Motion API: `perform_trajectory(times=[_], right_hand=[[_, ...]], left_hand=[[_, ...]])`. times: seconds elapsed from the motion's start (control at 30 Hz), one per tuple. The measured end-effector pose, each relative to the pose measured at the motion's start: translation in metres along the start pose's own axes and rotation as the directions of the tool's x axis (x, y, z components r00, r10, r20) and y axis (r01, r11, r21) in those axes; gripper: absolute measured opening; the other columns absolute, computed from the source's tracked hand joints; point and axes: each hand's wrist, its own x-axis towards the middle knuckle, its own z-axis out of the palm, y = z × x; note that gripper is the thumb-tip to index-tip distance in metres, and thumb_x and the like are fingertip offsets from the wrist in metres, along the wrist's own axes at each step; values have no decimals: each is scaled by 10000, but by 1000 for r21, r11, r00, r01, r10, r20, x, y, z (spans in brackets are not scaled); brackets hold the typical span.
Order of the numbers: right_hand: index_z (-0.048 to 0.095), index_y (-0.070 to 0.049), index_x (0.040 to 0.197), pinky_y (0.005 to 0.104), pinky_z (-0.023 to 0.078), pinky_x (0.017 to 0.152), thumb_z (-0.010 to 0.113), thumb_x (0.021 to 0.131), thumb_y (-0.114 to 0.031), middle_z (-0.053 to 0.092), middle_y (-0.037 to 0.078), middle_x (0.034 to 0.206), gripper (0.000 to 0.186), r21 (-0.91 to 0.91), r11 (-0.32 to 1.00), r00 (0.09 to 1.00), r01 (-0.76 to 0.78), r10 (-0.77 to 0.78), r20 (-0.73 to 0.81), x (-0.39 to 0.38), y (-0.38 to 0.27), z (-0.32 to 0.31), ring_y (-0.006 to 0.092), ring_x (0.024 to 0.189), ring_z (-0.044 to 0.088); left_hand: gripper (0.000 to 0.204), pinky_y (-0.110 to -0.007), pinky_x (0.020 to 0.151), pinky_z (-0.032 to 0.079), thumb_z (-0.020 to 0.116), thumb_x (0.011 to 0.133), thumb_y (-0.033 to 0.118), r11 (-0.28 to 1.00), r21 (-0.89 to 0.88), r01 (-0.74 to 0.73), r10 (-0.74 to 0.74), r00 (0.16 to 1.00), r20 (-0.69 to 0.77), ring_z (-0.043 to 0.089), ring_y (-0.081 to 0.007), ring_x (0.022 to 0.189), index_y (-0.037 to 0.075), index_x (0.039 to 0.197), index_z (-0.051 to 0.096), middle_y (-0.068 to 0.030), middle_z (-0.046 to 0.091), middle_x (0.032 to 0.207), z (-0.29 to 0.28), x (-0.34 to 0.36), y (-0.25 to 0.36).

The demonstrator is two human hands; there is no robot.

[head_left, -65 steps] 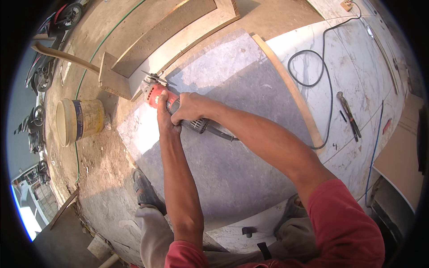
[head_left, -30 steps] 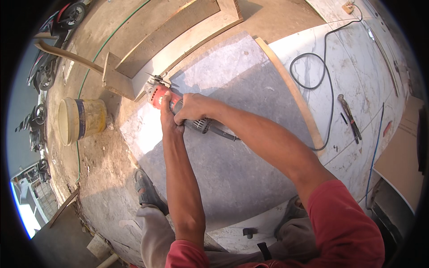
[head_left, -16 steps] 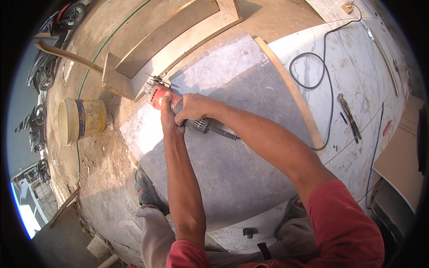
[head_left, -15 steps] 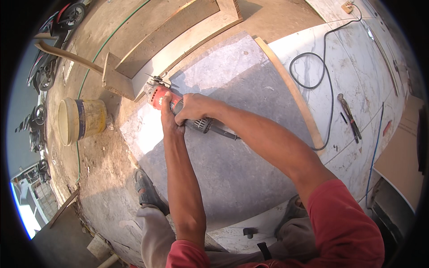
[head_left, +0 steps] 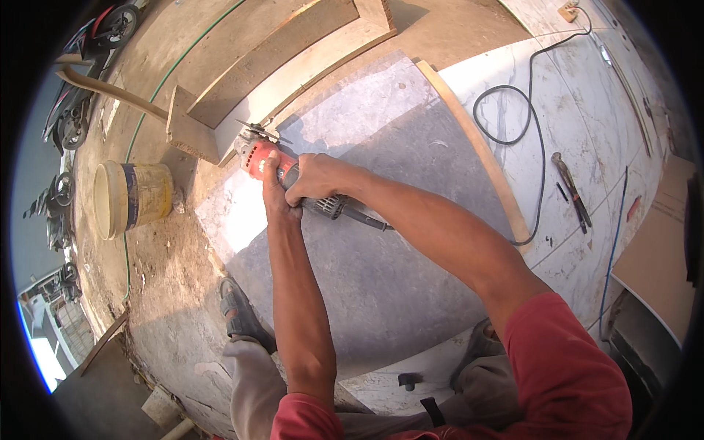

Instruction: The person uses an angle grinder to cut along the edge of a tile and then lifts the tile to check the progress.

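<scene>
I hold a red and black angle grinder [head_left: 257, 155] in both hands over a grey slab [head_left: 381, 286]. My left hand [head_left: 279, 187] is closed round its body, thumb along the red housing. My right hand [head_left: 317, 176] is closed on the body behind it, over the dark vented end. The disc at the far end lies at the slab's upper left edge, beside an open wooden frame [head_left: 271, 51]; whether it touches either is unclear. A pale wooden strip [head_left: 469, 132] runs along the slab's right side. The black cord leaves the grinder toward the right.
A dirty bucket [head_left: 132, 198] stands at left, near a green hose and parked motorbikes [head_left: 70, 121]. At right, pliers [head_left: 572, 187] and a looped cord [head_left: 502, 139] lie on marble tiles [head_left: 572, 117], beside brown board [head_left: 653, 257]. My sandalled foot [head_left: 242, 315] is by the slab's left edge.
The grinder and both hands sit slightly farther right in the picture than 2.2 seconds ago, with the background shifted a little too. Since half a second ago they have barely moved; the grip is unchanged.
</scene>
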Motion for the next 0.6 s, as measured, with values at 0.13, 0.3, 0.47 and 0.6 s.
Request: perform_trajectory(times=[0.13,0.3,0.47,0.6], right_hand=[[565,195,1102,375,543,712,768,556,-339,669,327,951,790,-9,1000,1000,-6,6,6,-1,0,-1,366,850,687],[569,194,1096,375,546,703,769,556,-345,676,316,927,789,-15,1000,1000,-9,9,17,-2,-2,-3,363,823,689],[576,194,1080,370,548,703,770,552,-351,679,313,920,782,-16,1000,1000,1,-1,12,1,0,-2,358,815,690],[589,190,1049,366,547,704,775,546,-343,680,310,921,756,-6,1000,1000,9,-9,-3,1,1,-1,354,817,691]], left_hand=[[288,-320,597,540,692,888,323,1000,6,-5,5,1000,1,636,-159,670,99,1021,572,-34,630,812,2,-1,1],[294,-322,572,536,703,878,322,1000,1,4,-4,1000,-17,634,-162,649,96,1012,572,-36,630,794,3,-3,1],[289,-322,574,536,701,883,315,1000,0,7,-7,1000,-2,633,-162,647,95,1019,572,-34,629,794,0,1,1],[278,-318,586,537,699,888,312,1000,5,2,-2,1000,-1,634,-157,667,101,1022,576,-32,631,815,-1,2,-1]])
